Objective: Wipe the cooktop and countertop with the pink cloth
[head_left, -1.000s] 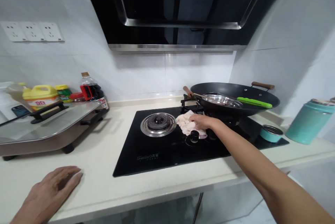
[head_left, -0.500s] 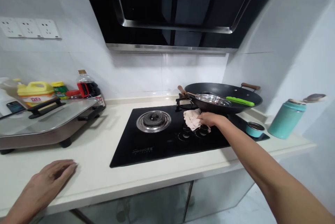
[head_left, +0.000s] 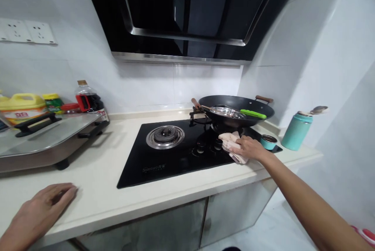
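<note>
The left hand (head_left: 43, 210) rests on the counter (head_left: 96, 200), fingers loosely curled and grasping nothing. Beyond it, the right hand (head_left: 249, 148) grips the cloth (head_left: 230, 138) against the right part of the cooktop (head_left: 175, 161), thumb and fingers bunched over its right side. The cloth is crumpled, longer than it is wide; its long axis runs aslant, from a far end pointing back and left, just beside the right knob (head_left: 218, 144), to a near end pointing forward and right, at about the cooktop's front edge. The left knob (head_left: 200, 147) stands farther along, away from the cloth. A teal cup (head_left: 268, 144) is near the hand on its far right, and behind the cloth sits the wok (head_left: 222, 121), with a metal bowl (head_left: 225, 111) and a green handle (head_left: 253, 114) in it. Half a second ago the cloth lay behind the two knobs, stretched more sideways — now it is to the right of both, nearer the front edge, and the knobs show clear of it. The left hand keeps its place on the counter.
</note>
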Demonstrator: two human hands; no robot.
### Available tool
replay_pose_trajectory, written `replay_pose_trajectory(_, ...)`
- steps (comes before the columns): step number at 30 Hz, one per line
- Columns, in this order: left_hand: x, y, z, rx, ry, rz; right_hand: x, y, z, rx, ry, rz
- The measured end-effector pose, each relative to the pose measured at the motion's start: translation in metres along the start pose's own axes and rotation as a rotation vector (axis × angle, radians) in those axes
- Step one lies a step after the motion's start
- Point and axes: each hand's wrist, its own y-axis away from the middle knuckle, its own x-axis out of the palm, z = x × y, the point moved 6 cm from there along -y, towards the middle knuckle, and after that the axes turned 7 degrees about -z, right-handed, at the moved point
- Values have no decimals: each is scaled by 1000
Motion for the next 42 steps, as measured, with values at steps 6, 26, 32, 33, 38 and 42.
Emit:
replay_pose_trajectory(6,1,0,-2,28,-3,18,5,8,10,7,-50,-188)
replay_pose_trajectory(26,-7,10,-22,101,-1,21,-4,81,143,-269,-287,-368)
replay_pose_trajectory(32,-10,13,-24,91,37,-11,-14,49,157,-76,-296,-141)
replay_pose_trajectory(33,-11,13,-24,91,41,-20,-16,43,157,-52,-293,-114)
replay_pose_trajectory(38,-11,15,-25,104,42,-28,-17,23,155,-52,-308,-7)
replay_pose_trajectory(42,-13,17,-29,88,38,5,-16,28,155,-88,-306,-26)
